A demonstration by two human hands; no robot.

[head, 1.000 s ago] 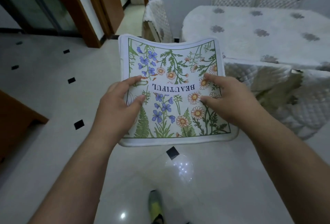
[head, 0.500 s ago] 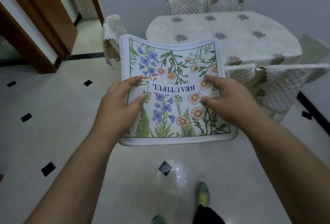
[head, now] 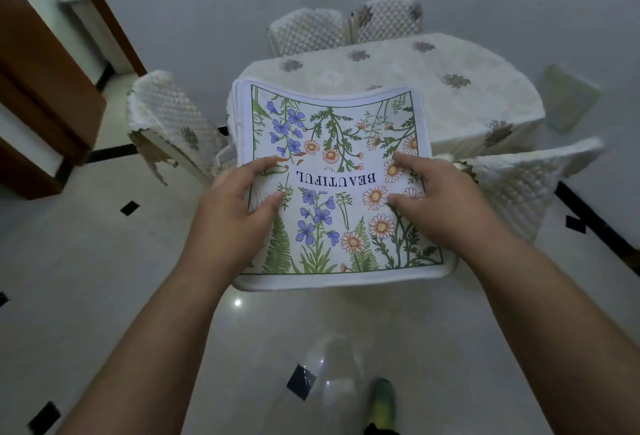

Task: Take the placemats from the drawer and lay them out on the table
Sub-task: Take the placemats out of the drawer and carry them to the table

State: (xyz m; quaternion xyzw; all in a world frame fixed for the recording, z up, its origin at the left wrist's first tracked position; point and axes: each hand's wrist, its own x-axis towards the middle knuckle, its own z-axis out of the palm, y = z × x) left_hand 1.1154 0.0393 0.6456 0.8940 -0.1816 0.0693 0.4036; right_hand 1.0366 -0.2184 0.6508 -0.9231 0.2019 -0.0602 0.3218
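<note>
I carry a stack of white placemats printed with blue and orange flowers and the word BEAUTIFUL upside down; layered edges show at its left side. My left hand grips the stack's left edge, thumb on top. My right hand grips the right edge the same way. The stack hangs in the air in front of the round table, which wears a cream quilted cloth with grey flower patches. The drawer is out of view.
Chairs with quilted covers ring the table: one at the left, two at the back, one at the right. A brown wooden door frame stands at far left. The glossy white floor has small black diamonds. My shoe shows below.
The table has come from the upper right to straight ahead and nearer as I walk toward it. Both hands keep the same hold on the placemats.
</note>
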